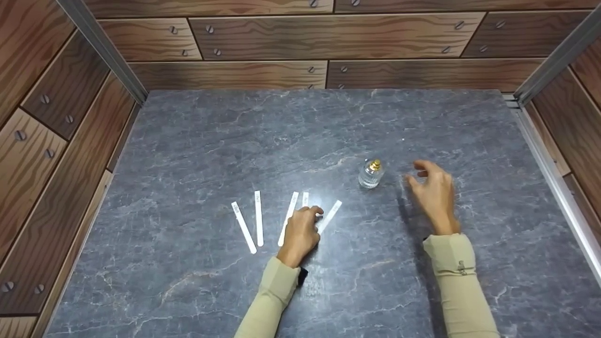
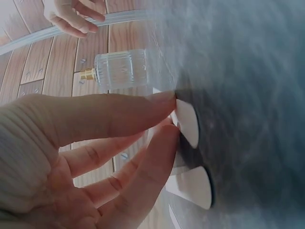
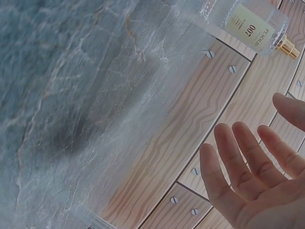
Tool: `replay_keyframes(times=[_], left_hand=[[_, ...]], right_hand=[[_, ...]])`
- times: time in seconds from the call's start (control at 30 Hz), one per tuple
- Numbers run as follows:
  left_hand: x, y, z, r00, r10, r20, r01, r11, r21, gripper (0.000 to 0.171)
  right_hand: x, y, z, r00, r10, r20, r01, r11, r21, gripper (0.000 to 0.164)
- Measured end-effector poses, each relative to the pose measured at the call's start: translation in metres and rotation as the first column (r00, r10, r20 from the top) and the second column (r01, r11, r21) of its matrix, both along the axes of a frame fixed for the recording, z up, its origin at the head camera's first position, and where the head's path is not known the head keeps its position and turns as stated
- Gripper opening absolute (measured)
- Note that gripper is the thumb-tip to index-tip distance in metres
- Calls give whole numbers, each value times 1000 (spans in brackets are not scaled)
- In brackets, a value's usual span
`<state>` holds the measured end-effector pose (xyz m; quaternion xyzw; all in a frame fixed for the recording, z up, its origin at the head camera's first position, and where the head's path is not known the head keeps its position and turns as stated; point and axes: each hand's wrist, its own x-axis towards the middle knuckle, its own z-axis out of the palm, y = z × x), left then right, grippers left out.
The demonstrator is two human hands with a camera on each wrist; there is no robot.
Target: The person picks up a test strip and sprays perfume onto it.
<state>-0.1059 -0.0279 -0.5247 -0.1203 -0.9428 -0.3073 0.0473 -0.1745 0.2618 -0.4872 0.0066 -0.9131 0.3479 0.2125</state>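
Note:
Several white perfume test strips [image 1: 259, 218] with small print at their far ends lie fanned out on the table. My left hand [image 1: 301, 233] is over the strips on the right side of the fan. In the left wrist view its thumb and index finger pinch one strip [image 2: 188, 124] near its rounded end; another strip [image 2: 193, 186] lies beside it. A clear glass perfume bottle [image 1: 371, 176] with a gold spray top stands upright beyond the strips, its label [image 3: 247, 28] reading 007. My right hand [image 1: 433, 195] is held to the bottle's right, fingers loosely bent, apart from it.
The grey marble-patterned table [image 1: 211, 141] is enclosed at the back and sides by panels printed like wooden planks [image 1: 328, 37]. Metal rails [image 1: 558, 192] run along the corners and the right edge.

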Motion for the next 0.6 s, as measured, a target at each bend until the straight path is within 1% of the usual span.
replay_keyframes(times=[0.13, 0.23, 0.4, 0.6], left_hand=[[0, -1, 1, 1000, -7, 30, 7, 1000, 11, 37], [0, -2, 0, 999, -15, 38, 14, 1000, 23, 36], [-1, -2, -2, 1000, -13, 19, 13, 999, 30, 33], [-2, -2, -2, 1000, -6, 14, 5, 999, 36, 33]], right_hand=[[0, 0, -3, 1000, -5, 3, 5, 1000, -3, 31], [1, 0, -5, 1000, -6, 0, 6, 1000, -2, 31], [1, 0, -6, 1000, -8, -1, 8, 1000, -10, 31], [-1, -1, -6, 1000, -9, 2, 9, 1000, -16, 31]])
